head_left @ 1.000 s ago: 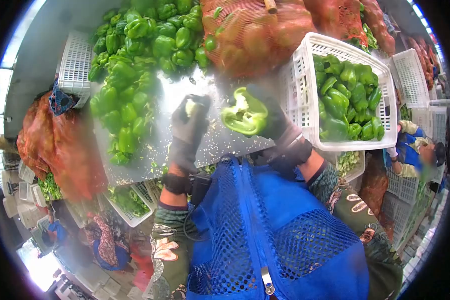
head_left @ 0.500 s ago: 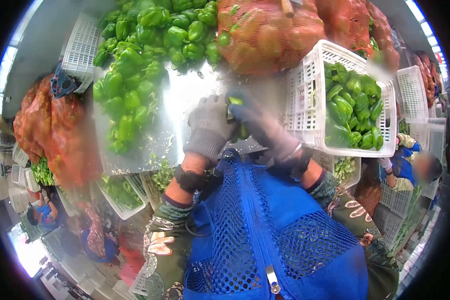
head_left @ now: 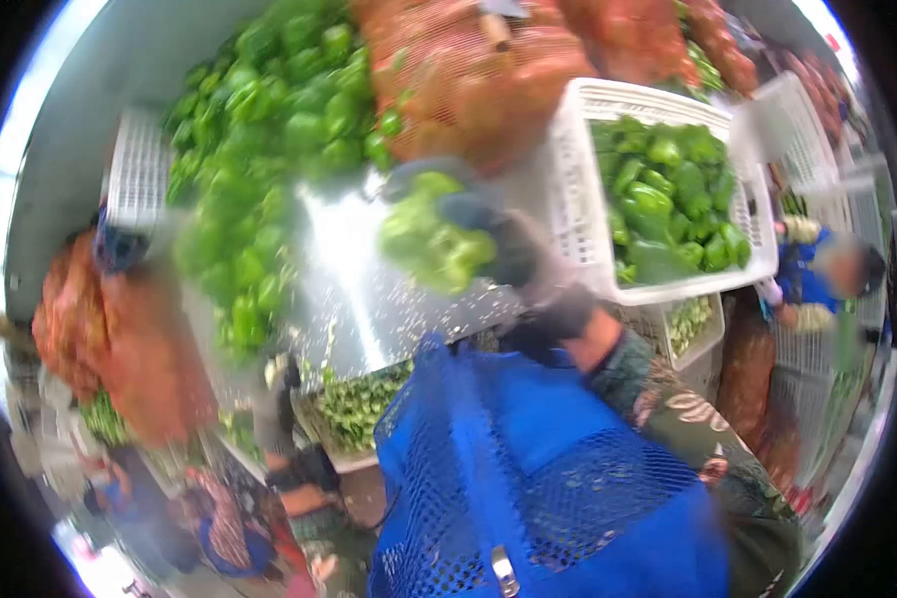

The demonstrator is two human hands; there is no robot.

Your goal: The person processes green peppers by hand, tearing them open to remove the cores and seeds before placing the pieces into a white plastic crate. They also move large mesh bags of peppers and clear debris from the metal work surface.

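Observation:
My right hand [head_left: 508, 239], in a dark glove, is closed around a green bell pepper [head_left: 431, 234] above the metal table [head_left: 354, 314]. The pepper looks cut open, with its pale inside showing, but blur hides whether it is one piece or more. My left hand [head_left: 277, 399], in a grey glove, hangs low past the table's front edge, beside a crate of green scraps [head_left: 359, 407]. Motion smears its fingers, and a small pale patch shows at their tips. Whole green bell peppers [head_left: 249, 209] lie heaped on the table's left side.
A white crate [head_left: 562, 189] of green peppers [head_left: 668, 199] stands at the right. Orange mesh sacks [head_left: 468, 85] line the back, with another sack [head_left: 140, 339] at left. A knife-like tool [head_left: 495, 30] lies on one sack. A co-worker [head_left: 817, 269] is at the far right.
My left hand has left the pepper and moved down and left, past the table edge. The pepper in my right hand now shows its pale inside. The view has shifted.

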